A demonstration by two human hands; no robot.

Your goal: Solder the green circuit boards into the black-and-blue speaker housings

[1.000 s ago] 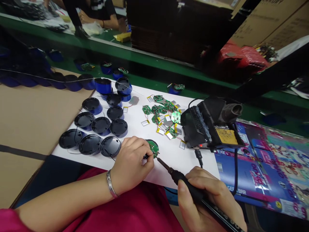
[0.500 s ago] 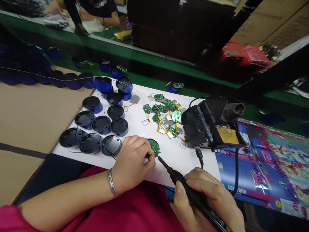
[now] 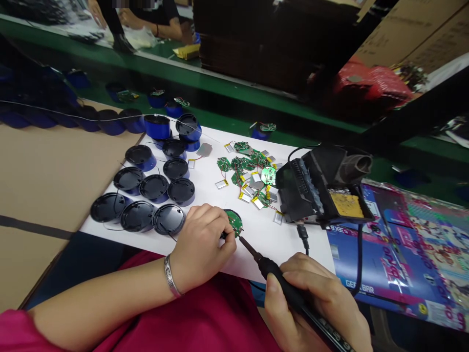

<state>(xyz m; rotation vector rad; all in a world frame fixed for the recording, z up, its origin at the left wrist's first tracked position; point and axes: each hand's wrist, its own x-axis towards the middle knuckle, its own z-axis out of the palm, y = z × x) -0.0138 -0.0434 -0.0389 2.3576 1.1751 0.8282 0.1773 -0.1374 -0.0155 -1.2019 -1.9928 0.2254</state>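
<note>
My left hand [image 3: 205,239] is closed at the left side of a round green circuit board [image 3: 234,222], which sits in a dark round case. Its fingers hide part of the board and case, and a small dark bit shows between them. In my right hand [image 3: 315,298] is a soldering iron [image 3: 273,271], gripped by its black handle like a pen. The iron's tip meets the board's lower right edge; whether it touches a joint is too small to tell. Several dark round cases [image 3: 154,188] with blue sides stand left of my left hand.
Beyond the board lie several green circuit boards [image 3: 238,164] wired to small silver batteries [image 3: 222,184]. A black soldering station [image 3: 304,190] with a yellow sponge [image 3: 344,205] stands at right. Behind runs a green belt [image 3: 220,115] carrying blue cases. A co-worker's arm [image 3: 168,32] is across it.
The blue cases on the green belt have shifted slightly left. Across the belt, a co-worker's hand has moved. Both my hands and the soldering iron stay almost where they were.
</note>
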